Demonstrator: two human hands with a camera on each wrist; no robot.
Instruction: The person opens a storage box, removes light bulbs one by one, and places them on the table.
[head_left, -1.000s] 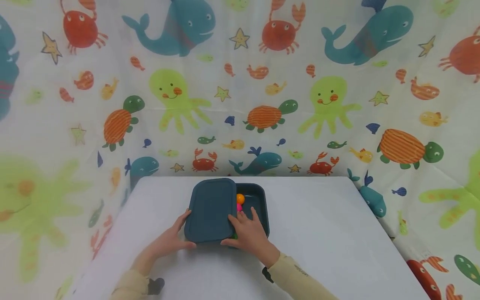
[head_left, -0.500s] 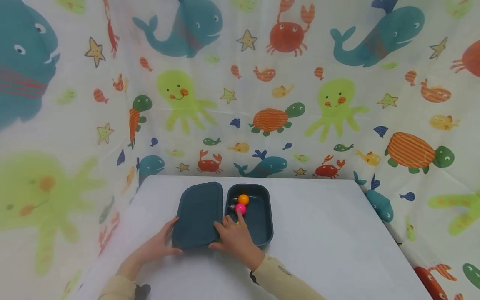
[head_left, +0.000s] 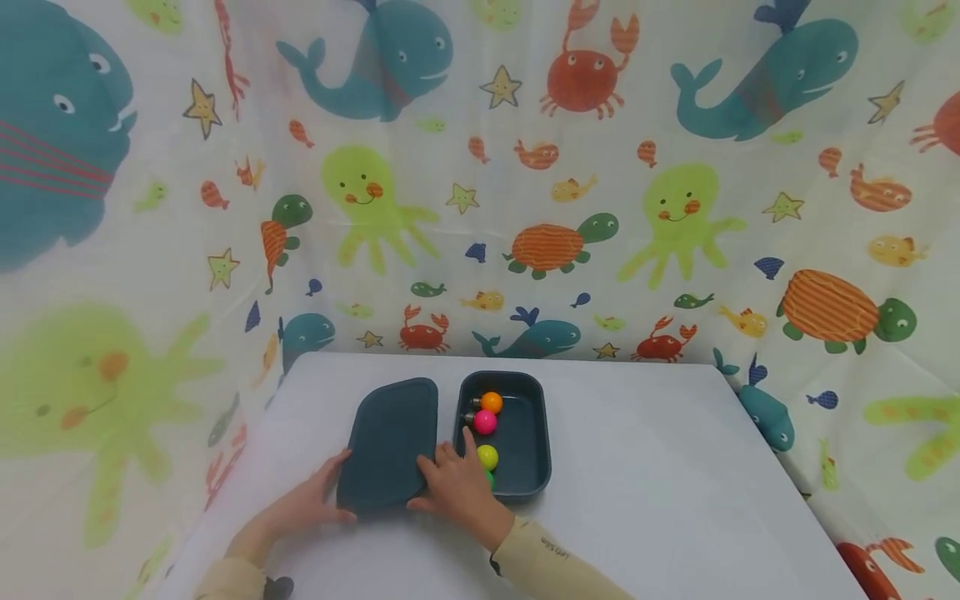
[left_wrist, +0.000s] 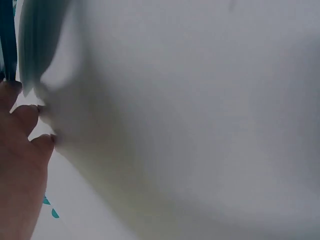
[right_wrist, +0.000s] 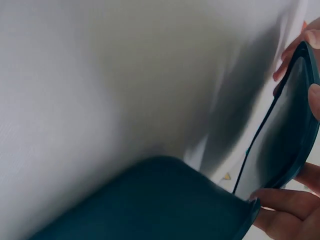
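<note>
Both hands hold a dark blue lid (head_left: 388, 442), which hangs tilted over the white table to the left of a matching rectangular box (head_left: 525, 437). My left hand (head_left: 300, 507) grips the lid's left edge, thumb at the near corner. At the right edge my right hand (head_left: 467, 498) holds it, its index finger reaching over the box's left rim. The right wrist view catches the lid (right_wrist: 285, 135) edge-on between fingers. Inside the box, along its left side, lie small light bulbs: orange (head_left: 491, 403), pink (head_left: 485, 422), yellow (head_left: 487, 457) and green (head_left: 490, 481), the last partly hidden by the right hand.
A white-covered table (head_left: 637, 467) extends to the right of the box. Behind it and along both sides hangs a curtain (head_left: 465, 325) printed with sea animals, meeting the table's back edge.
The lid has moved left and toward the near side in both hands, off the box it partly covered. The bulbs and the box's interior have come into view.
</note>
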